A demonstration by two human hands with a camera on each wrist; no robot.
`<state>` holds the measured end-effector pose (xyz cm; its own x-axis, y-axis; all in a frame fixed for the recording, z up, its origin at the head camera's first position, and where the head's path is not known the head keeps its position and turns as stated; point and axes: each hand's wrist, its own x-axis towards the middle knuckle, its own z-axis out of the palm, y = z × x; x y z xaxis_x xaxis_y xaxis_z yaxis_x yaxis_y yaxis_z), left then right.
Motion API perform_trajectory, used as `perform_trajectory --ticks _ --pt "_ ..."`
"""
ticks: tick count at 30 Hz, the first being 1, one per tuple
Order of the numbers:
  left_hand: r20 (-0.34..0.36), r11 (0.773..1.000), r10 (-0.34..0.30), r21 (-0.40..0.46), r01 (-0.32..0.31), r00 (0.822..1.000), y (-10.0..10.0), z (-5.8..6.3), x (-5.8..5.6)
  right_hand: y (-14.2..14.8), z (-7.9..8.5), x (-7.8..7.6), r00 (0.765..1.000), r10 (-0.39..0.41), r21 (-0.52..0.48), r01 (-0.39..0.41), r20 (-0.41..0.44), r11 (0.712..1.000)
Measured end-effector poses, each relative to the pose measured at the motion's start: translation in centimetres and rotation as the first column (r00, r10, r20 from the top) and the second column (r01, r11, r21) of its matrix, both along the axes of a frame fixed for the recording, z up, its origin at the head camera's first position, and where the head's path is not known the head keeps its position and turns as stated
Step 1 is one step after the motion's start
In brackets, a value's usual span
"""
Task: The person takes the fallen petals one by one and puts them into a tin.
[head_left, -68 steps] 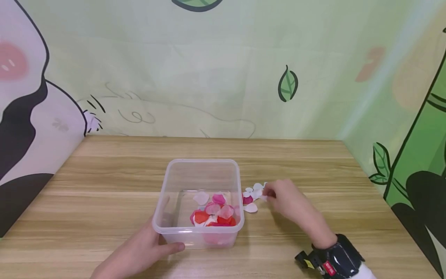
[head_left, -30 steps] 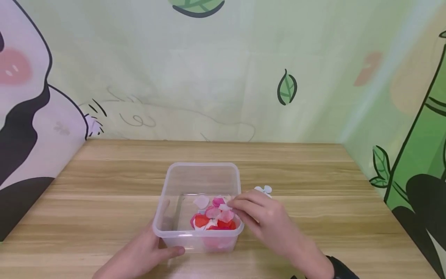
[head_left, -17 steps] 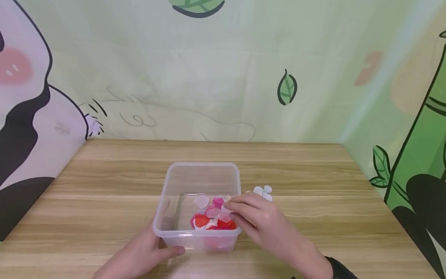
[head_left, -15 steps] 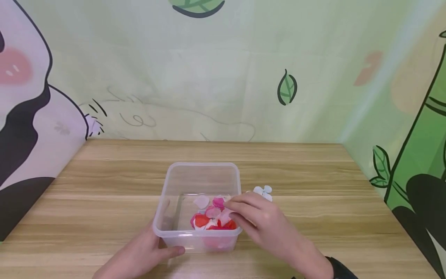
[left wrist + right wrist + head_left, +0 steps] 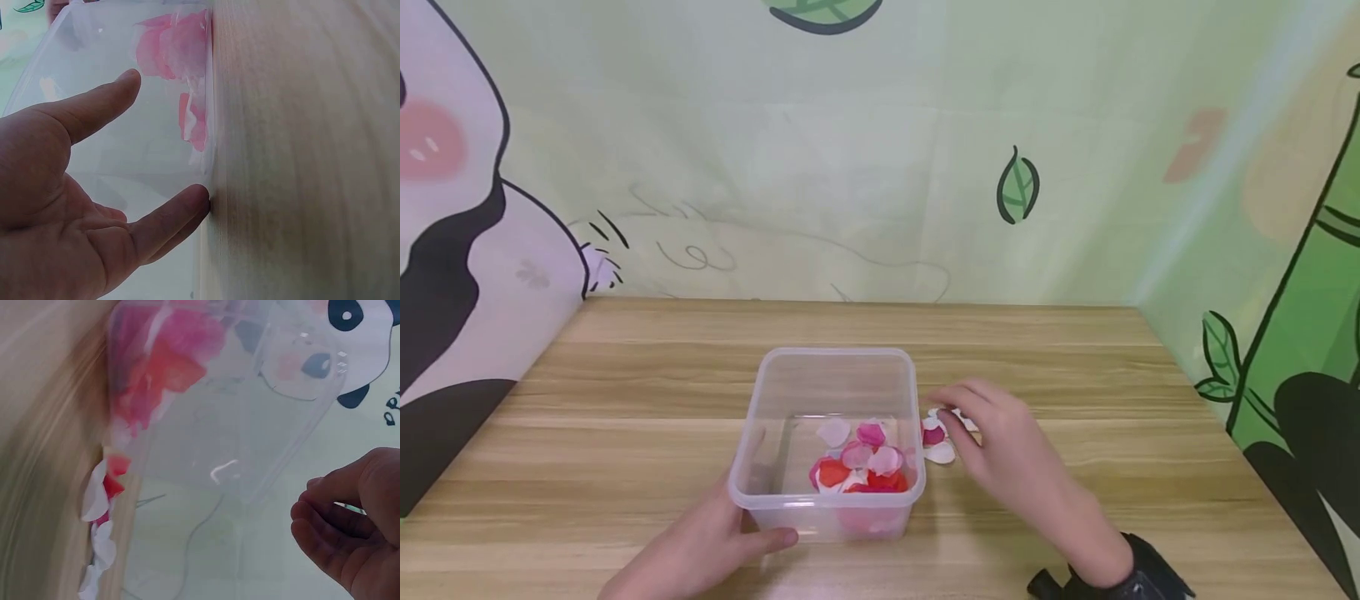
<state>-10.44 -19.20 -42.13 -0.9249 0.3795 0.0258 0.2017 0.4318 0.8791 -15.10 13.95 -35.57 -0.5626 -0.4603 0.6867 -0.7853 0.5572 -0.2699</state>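
A clear plastic box (image 5: pixel 823 502) stands on the table with red, pink and white flower petals (image 5: pixel 856 457) inside, mostly toward its right front. My left hand (image 5: pixel 700 533) rests against the box's left front corner, thumb on the front wall. In the left wrist view its fingers (image 5: pixel 169 222) are spread straight along the box wall. My right hand (image 5: pixel 1000 442) hovers outside the box, just right of its rim, over loose white and dark pink petals (image 5: pixel 940 452). Its fingers bend toward the thumb, and no petal shows in them in the right wrist view.
The wooden table (image 5: pixel 647 375) ends at a green printed backdrop (image 5: pixel 880 167) with leaves and a panda. More white petals (image 5: pixel 103 547) lie along the table beside the box in the right wrist view. A black wrist device (image 5: pixel 1138 575) sits on the right forearm.
The right hand has let go of a pale pink petal onto the pile in the box, then lifted out and moved right above the loose petals. The left hand stays at the box.
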Motion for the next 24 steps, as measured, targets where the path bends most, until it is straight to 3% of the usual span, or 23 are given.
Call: perform_trajectory --ticks 5,9,17,24 --pt "-0.038 0.999 0.006 -0.035 -0.008 0.999 0.0 0.0 0.0 0.3 -0.9 -1.0 0.991 -0.089 0.083 0.081 0.095 0.993" --pt "-0.046 0.999 0.006 -0.054 -0.008 0.999 -0.1 0.0 0.0 0.4 -1.7 -1.7 0.962 -0.140 0.163 0.103 0.233 0.981" --pt "-0.008 0.998 -0.002 -0.062 0.002 1.000 0.0 0.3 -0.1 0.6 -3.1 -2.6 0.919 -0.137 0.276 0.032 0.371 0.961" --pt "0.013 0.999 0.007 -0.054 -0.007 1.000 0.1 0.3 -0.1 0.9 -3.8 -2.8 0.908 -0.139 0.374 -0.020 0.395 0.927"
